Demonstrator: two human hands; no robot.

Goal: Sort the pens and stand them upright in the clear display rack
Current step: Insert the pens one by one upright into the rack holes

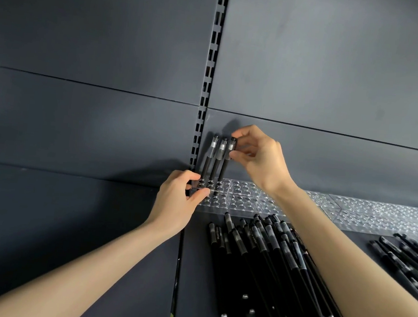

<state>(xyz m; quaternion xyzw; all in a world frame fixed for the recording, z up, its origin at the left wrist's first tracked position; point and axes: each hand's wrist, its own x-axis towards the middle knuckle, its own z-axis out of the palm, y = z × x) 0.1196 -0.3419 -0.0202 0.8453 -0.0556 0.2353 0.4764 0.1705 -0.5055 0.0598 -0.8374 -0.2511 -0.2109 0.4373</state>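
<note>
A clear display rack with rows of round holes lies along the back of the dark shelf. Three black pens stand in its far left holes. My right hand pinches the cap end of the rightmost upright pen, whose lower end sits in a hole. The other two upright pens stand free beside it. My left hand grips the rack's left end, thumb on its front edge. A pile of black pens lies on the shelf in front of the rack.
A second heap of black pens lies at the right edge. More clear rack sections run to the right along the back wall. A slotted metal upright divides the grey back panels just left of the rack.
</note>
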